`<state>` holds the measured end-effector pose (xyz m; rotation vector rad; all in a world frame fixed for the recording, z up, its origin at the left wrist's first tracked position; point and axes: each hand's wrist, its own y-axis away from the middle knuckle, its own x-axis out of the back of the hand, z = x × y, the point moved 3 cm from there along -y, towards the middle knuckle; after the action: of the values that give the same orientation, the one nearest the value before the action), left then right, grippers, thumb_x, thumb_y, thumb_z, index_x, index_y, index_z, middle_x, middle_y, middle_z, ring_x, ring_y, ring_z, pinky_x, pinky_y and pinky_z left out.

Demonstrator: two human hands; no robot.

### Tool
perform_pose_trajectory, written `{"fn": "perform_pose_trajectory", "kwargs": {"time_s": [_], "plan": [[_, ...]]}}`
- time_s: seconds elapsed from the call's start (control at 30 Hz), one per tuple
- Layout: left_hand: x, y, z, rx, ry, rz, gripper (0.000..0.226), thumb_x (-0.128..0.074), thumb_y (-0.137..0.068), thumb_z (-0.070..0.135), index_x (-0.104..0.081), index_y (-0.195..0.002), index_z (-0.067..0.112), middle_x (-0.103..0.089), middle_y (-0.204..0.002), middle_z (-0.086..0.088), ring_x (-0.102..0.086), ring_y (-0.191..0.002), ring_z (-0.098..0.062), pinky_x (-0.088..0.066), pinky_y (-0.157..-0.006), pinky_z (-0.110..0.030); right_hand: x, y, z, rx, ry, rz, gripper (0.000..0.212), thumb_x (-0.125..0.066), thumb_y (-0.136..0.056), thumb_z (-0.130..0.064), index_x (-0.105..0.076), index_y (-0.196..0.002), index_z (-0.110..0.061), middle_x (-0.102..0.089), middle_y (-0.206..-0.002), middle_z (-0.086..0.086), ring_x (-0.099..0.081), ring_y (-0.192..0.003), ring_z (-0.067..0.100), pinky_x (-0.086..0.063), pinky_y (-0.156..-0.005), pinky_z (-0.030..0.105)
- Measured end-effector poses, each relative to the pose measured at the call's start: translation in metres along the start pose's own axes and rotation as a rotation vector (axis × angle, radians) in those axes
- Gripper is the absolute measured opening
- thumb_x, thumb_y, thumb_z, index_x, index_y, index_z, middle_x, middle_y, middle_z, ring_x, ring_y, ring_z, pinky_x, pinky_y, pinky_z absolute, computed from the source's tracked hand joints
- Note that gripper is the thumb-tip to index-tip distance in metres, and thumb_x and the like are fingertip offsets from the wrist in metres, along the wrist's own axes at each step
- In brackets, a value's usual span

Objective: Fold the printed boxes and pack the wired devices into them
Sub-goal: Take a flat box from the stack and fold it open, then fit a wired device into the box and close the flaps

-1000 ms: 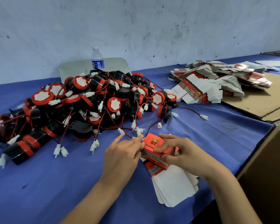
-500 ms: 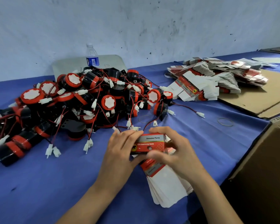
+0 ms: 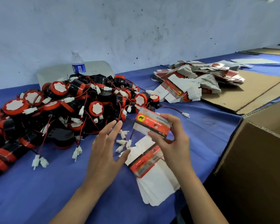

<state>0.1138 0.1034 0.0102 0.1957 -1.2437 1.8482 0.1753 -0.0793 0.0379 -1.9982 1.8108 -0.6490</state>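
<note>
Two hands: right hand (image 3: 173,143) pinches printed box (image 3: 152,124), apparently half-folded; left hand (image 3: 106,146) spread, touching nothing.

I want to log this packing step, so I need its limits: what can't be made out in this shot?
- Head view: small print on the printed box held by the right hand is motion-blurred.
- Whether the box's far end is closed: faces away.
- Inside of the brown carton: hidden by its wall, cut by the right edge.
- Count of wired devices: piled, cut by the left edge.
- Water bottle label: too small.
</note>
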Motion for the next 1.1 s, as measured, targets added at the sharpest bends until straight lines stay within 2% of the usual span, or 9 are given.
{"fn": "perform_pose_trajectory", "kwargs": {"time_s": [0.13, 0.27, 0.4, 0.5, 0.63, 0.73, 0.83, 0.93, 1.1], "plan": [[-0.006, 0.004, -0.001, -0.027, 0.0, -0.09, 0.084, -0.064, -0.085, 0.019, -0.018, -0.143, 0.058, -0.022, -0.148, 0.03, -0.032, -0.137, -0.009, -0.039, -0.105, -0.047, 0.05, -0.016, -0.006, -0.279, -0.561, 0.344, 0.035, -0.059, -0.09, 0.001, -0.053, -0.117, -0.021, -0.071, -0.094, -0.012, -0.07, -0.092, 0.014, -0.06, -0.07, 0.037], [-0.01, 0.006, -0.003, -0.015, 0.047, -0.097, 0.089, -0.066, -0.086, 0.001, -0.026, -0.139, 0.061, -0.027, -0.143, 0.037, -0.03, -0.132, 0.009, -0.036, -0.095, -0.028, 0.093, -0.023, -0.038, -0.231, -1.104, 0.574, 0.01, -0.057, -0.092, -0.005, -0.055, -0.101, -0.008, -0.072, -0.089, 0.004, -0.072, -0.087, 0.024, -0.059, -0.066, 0.03], [-0.012, 0.007, 0.003, -0.068, 0.026, -0.109, 0.047, -0.052, -0.096, 0.035, -0.036, -0.138, 0.048, -0.032, -0.138, 0.041, -0.035, -0.127, 0.013, -0.043, -0.079, -0.026, 0.108, -0.022, -0.058, -0.136, -1.629, 0.567, 0.048, -0.064, -0.082, -0.021, -0.052, -0.123, 0.001, -0.062, -0.123, 0.024, -0.065, -0.109, 0.034, -0.06, -0.065, 0.028], [-0.017, 0.01, 0.01, -0.12, 0.075, -0.201, 0.046, -0.043, -0.093, 0.056, -0.047, -0.135, 0.038, -0.046, -0.136, 0.031, -0.046, -0.126, -0.004, -0.044, -0.095, -0.026, 0.112, -0.023, -0.062, -0.165, -1.709, 0.592, 0.053, -0.058, -0.09, -0.036, -0.053, -0.122, 0.006, -0.061, -0.122, 0.028, -0.062, -0.114, 0.036, -0.061, -0.067, 0.032], [-0.027, 0.016, 0.015, -0.058, 0.122, -0.479, 0.059, -0.048, -0.086, 0.059, -0.043, -0.14, 0.037, -0.035, -0.148, 0.029, -0.024, -0.141, 0.005, -0.027, -0.113, -0.024, 0.109, -0.021, -0.058, -0.195, -1.703, 0.448, 0.076, -0.056, -0.087, -0.052, -0.045, -0.129, 0.011, -0.061, -0.125, 0.023, -0.065, -0.109, 0.033, -0.06, -0.074, 0.037], [-0.033, 0.018, 0.016, -0.061, -0.001, -0.692, 0.065, -0.038, -0.079, 0.07, -0.027, -0.14, 0.05, -0.015, -0.149, 0.037, -0.005, -0.142, 0.012, -0.006, -0.12, -0.023, 0.101, -0.023, -0.049, -0.246, -1.357, 0.278, 0.049, -0.055, -0.09, -0.04, -0.059, -0.123, -0.003, -0.07, -0.109, 0.016, -0.07, -0.099, 0.029, -0.059, -0.075, 0.034], [-0.033, 0.017, 0.014, -0.044, -0.09, -0.754, 0.066, -0.033, -0.074, 0.08, -0.021, -0.136, 0.058, -0.006, -0.147, 0.041, 0.004, -0.139, 0.016, 0.007, -0.117, -0.018, 0.08, -0.023, -0.034, -0.363, -0.407, 0.001, 0.016, -0.059, -0.092, -0.027, -0.068, -0.103, -0.022, -0.073, -0.092, 0.009, -0.069, -0.083, 0.018, -0.056, -0.077, 0.031], [-0.032, 0.019, 0.012, -0.047, -0.107, -0.792, 0.075, -0.039, -0.068, 0.089, -0.02, -0.136, 0.062, -0.001, -0.147, 0.043, 0.01, -0.137, 0.019, 0.015, -0.116, -0.023, 0.05, -0.01, 0.001, -0.503, 0.443, -0.393, 0.015, -0.074, -0.082, -0.03, -0.068, -0.095, -0.024, -0.064, -0.092, -0.006, -0.059, -0.08, 0.009, -0.048, -0.07, 0.023], [-0.034, 0.021, 0.011, -0.056, -0.172, -0.84, 0.082, -0.034, -0.06, 0.095, -0.013, -0.134, 0.066, 0.008, -0.15, 0.039, 0.016, -0.137, 0.017, 0.019, -0.117, -0.034, 0.031, -0.002, 0.037, -0.528, 0.694, -0.435, 0.031, -0.068, -0.08, -0.017, -0.063, -0.11, -0.024, -0.055, -0.115, 0.001, -0.053, -0.109, 0.021, -0.046, -0.091, 0.034]]}}
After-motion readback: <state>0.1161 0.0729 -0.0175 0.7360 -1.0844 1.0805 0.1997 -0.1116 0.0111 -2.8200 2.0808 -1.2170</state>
